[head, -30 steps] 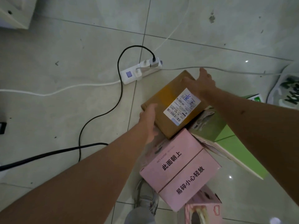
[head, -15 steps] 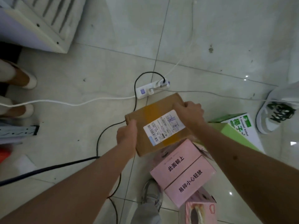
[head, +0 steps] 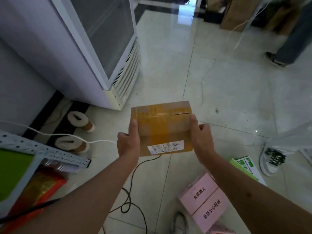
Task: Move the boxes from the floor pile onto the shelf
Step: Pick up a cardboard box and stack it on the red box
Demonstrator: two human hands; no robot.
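I hold a brown cardboard box (head: 162,125) with yellow tape and a white shipping label in the air in front of me. My left hand (head: 129,141) grips its left edge with the thumb on top. On the right edge, my right hand (head: 200,137) grips it the same way. On the floor at lower right lie a pink box (head: 206,201) with printed characters and a green and white box (head: 244,168). A perforated metal shelf rail (head: 50,152) with a green box (head: 13,171) on the shelf shows at the lower left.
A white glass-door fridge (head: 87,53) stands at upper left. Fur-lined boots (head: 79,122) sit beside it. A white cable (head: 67,135) and a black cable (head: 133,184) cross the floor. A sneaker (head: 271,161) lies at right; another person's leg (head: 290,41) stands far right.
Both hands have lifted the brown box off the floor pile and raised it. My view has swung up and left, so the fridge and the shelf now show.
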